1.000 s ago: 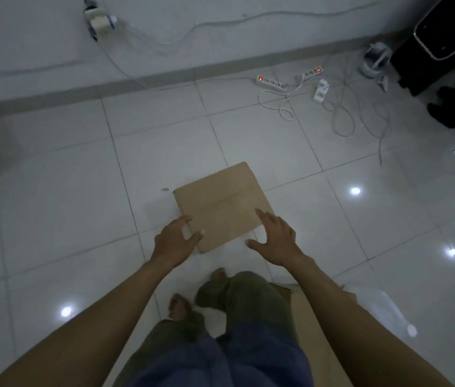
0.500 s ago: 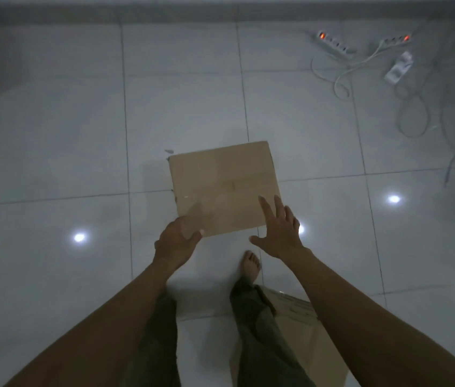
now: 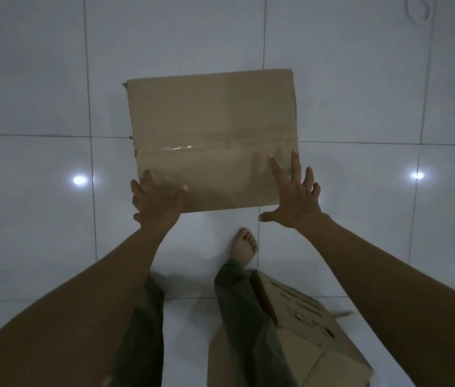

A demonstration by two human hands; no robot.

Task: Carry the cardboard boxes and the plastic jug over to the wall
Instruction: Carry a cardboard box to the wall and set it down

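Note:
A flat, taped cardboard box [image 3: 212,129] lies on the white tiled floor straight ahead of me. My left hand [image 3: 156,202] grips its near left corner, thumb on the top face and fingers down the side. My right hand [image 3: 294,195] rests on the near right corner with its fingers spread straight and the thumb hanging off the near edge. A second cardboard box [image 3: 304,333], with print on it, lies by my right leg at the bottom right. The plastic jug and the wall are out of view.
My bare right foot [image 3: 244,247] stands just behind the flat box. A loop of white cable [image 3: 419,12] lies on the tiles at the top right. Glossy floor tiles with light reflections surround the box on all sides.
I have leaned down over the box, so it looks larger and the wall, power strips and jug have left view. Both hands stay at its near corners; the right fingers spread wider.

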